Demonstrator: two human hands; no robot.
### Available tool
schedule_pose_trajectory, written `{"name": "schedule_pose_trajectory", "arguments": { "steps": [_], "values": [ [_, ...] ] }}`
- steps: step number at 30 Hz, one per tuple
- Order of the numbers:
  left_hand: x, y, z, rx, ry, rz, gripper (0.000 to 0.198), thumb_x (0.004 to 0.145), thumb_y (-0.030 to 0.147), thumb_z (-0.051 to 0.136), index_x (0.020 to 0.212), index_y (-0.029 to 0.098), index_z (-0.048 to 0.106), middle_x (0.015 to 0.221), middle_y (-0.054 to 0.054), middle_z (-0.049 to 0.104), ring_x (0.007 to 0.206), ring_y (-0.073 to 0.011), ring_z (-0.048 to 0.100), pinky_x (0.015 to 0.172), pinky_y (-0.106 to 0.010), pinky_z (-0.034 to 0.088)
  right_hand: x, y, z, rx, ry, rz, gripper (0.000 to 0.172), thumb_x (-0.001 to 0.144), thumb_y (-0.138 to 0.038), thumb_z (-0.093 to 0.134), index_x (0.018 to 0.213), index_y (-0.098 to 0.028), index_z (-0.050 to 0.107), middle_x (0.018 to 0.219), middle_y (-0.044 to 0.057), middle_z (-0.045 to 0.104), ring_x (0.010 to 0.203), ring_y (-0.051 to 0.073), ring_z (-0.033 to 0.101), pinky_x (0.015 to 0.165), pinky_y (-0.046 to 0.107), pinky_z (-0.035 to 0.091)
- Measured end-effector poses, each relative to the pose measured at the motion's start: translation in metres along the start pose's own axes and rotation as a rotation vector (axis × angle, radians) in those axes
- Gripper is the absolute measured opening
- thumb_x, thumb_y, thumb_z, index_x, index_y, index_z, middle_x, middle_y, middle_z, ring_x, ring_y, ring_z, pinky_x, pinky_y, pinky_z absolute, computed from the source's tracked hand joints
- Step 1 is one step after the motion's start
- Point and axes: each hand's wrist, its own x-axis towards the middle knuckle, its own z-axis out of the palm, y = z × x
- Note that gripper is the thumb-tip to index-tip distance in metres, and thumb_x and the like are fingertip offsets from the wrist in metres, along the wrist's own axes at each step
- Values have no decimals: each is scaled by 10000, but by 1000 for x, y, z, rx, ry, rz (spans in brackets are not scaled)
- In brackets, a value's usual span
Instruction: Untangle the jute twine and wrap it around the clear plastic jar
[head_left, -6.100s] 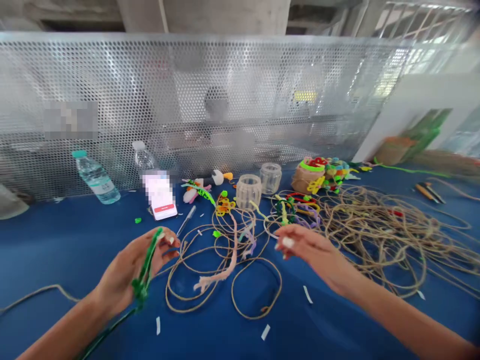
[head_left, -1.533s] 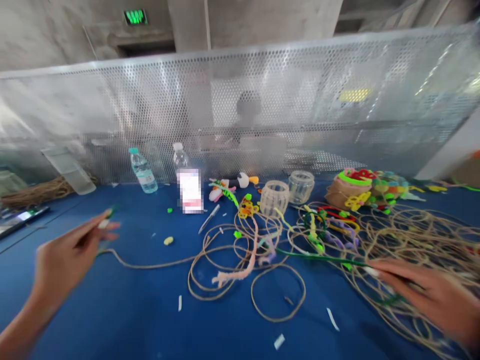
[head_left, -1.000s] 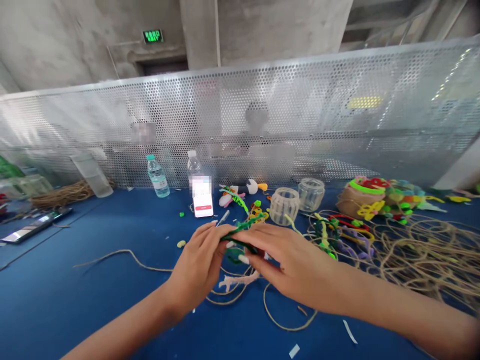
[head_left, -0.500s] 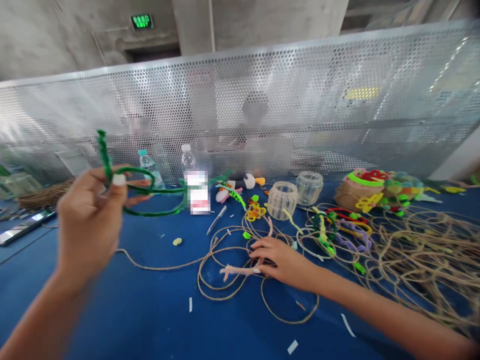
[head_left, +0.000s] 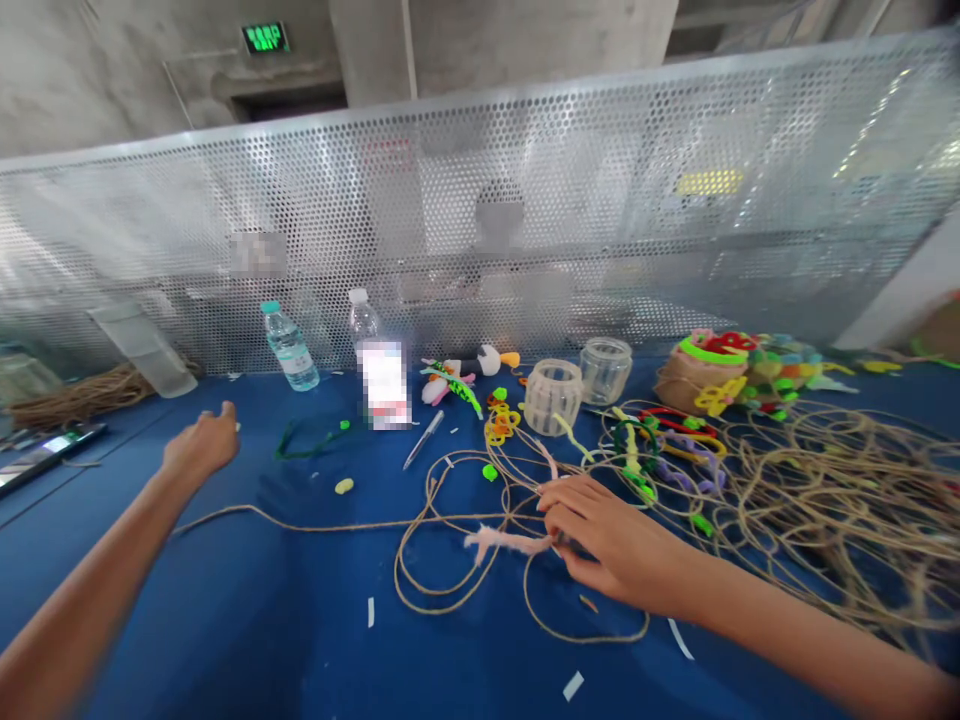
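My left hand point(head_left: 201, 446) reaches out over the blue table point(head_left: 225, 610), fingers curled, with nothing visible in it. A bent green pipe cleaner point(head_left: 309, 440) lies on the table just right of that hand. My right hand point(head_left: 607, 535) pinches one end of a fuzzy pink pipe cleaner point(head_left: 504, 541) lying among loops of jute twine point(head_left: 450, 560).
Two water bottles point(head_left: 288, 346), a phone point(head_left: 384, 384), a pen point(head_left: 422, 441), two clear jars point(head_left: 553, 396) and colourful pipe-cleaner pieces point(head_left: 637, 450) stand before a perforated metal screen point(head_left: 525, 210). A big twine tangle point(head_left: 832, 500) fills the right. Another phone point(head_left: 45, 455) lies far left.
My left hand let go of the green pipe cleaner, which now lies on the table, and has dropped lower. My right hand took hold of the pink pipe cleaner's end.
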Motion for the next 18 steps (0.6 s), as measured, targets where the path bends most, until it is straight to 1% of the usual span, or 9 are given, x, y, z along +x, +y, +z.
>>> {"name": "schedule_pose_trajectory", "arguments": {
  "steps": [2, 5, 7, 8, 10, 11, 13, 16, 18],
  "values": [
    [-4, 21, 0, 31, 24, 29, 235, 769, 370, 451, 629, 185, 489, 684, -50, 576, 841, -284, 654, 688, -447, 523, -6, 0, -2, 106, 19, 83, 131, 745, -75, 480, 819, -175, 520, 966, 75, 577, 999, 207, 517, 888, 390, 423],
    [-24, 84, 15, -14, -76, 160, 288, 855, 374, 365, 975, 216, 575, 995, -67, 626, 1023, -268, 593, 869, -452, 482, -5, 1, -5, 332, 46, 214, 159, 743, -88, 472, 859, -192, 500, 981, 55, 577, 919, 165, 547, 809, 317, 465],
    [-45, 137, 32, -84, -257, 294, 323, 852, 408, 454, 1132, 266, 532, 1111, 5, 620, 1038, -197, 590, 907, -339, 485, 2, 1, -8, 504, 96, 252, 120, 797, -146, 462, 897, -196, 506, 1032, 58, 571, 916, 152, 557, 802, 298, 472],
    [-55, 162, 42, -126, -341, 365, 398, 832, 439, 498, 1190, 265, 496, 1168, 4, 600, 1061, -187, 577, 920, -325, 479, 6, 1, -10, 594, 136, 266, 123, 825, -186, 458, 937, -198, 510, 1073, 64, 564, 948, 154, 557, 816, 298, 473],
    [-72, 204, 62, -297, -521, 465, 600, 806, 459, 553, 1304, 176, 376, 1259, -89, 537, 1113, -218, 538, 923, -357, 472, 11, 1, -13, 769, 222, 299, 182, 859, -267, 467, 1025, -206, 511, 1164, 77, 541, 1052, 170, 535, 859, 310, 465],
    [-77, 219, 71, -365, -584, 491, 530, 830, 411, 539, 1280, 166, 402, 1224, -93, 562, 1079, -205, 556, 899, -344, 480, 13, 0, -14, 846, 263, 317, 209, 862, -297, 481, 1049, -208, 514, 1187, 80, 539, 1098, 177, 519, 883, 317, 457],
    [-84, 235, 87, -435, -664, 520, 251, 898, 243, 427, 1109, 160, 533, 996, -58, 660, 904, -158, 612, 803, -293, 498, 13, 0, -16, 982, 368, 352, 203, 855, -321, 515, 1018, -202, 532, 1148, 79, 580, 1143, 188, 504, 930, 339, 435],
    [-87, 237, 100, -398, -698, 563, 274, 860, 58, 337, 820, 147, 593, 694, -21, 627, 707, -139, 587, 699, -271, 485, 7, 8, -27, 1144, 651, 406, 133, 812, -309, 583, 881, -212, 526, 934, 31, 663, 1053, 190, 578, 947, 388, 431],
    [-90, 230, 103, -357, -694, 592, 243, 818, 41, 381, 816, 137, 603, 725, -50, 608, 753, -182, 574, 695, -319, 486, -4, 22, -45, 1183, 864, 443, 122, 786, -286, 601, 824, -225, 502, 829, -3, 669, 963, 185, 625, 935, 411, 445]
  ]
}}
